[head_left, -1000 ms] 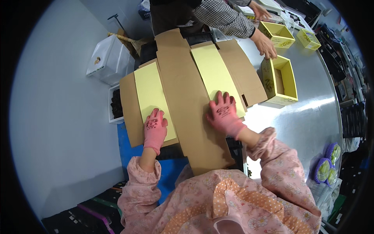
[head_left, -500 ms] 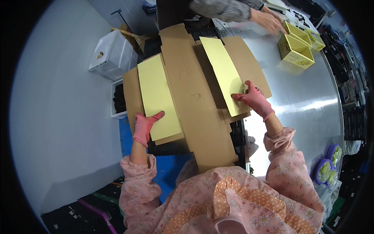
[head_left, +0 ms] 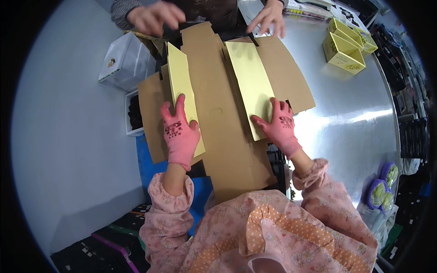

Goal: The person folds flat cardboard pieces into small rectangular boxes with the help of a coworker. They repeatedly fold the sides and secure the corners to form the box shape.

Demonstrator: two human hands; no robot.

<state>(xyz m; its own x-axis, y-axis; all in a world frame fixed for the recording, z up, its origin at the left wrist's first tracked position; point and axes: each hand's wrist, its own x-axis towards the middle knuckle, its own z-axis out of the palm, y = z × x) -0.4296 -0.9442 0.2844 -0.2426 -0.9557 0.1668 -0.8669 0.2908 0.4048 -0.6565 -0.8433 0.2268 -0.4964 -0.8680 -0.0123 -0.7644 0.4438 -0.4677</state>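
Observation:
A large unfolded brown cardboard sheet [head_left: 222, 159] lies in front of me, with a long yellow panel on each side of its middle strip. My left hand [head_left: 180, 136], in a pink glove, presses on the left yellow panel [head_left: 180, 75]; its fingers are spread, and that panel stands tilted. On the right yellow panel [head_left: 248, 73] rests my right hand [head_left: 280, 129], also gloved in pink, thumb and fingers apart near the panel's near end. Brown flaps [head_left: 284, 68] extend outside the panels. Neither palm can be seen.
Across the cardboard, a co-worker's hands [head_left: 268, 20] hover at the far end. Yellow boxes [head_left: 346, 57] stand on the metal table [head_left: 346, 136] at right, with netted green produce [head_left: 378, 193] near its edge. A white plastic bin [head_left: 127, 61] sits by the left wall.
The left panel has tilted up, and my left hand has shifted inward onto it. My right hand and its panel moved slightly left. The co-worker's hands moved from the boxes to the cardboard's far end.

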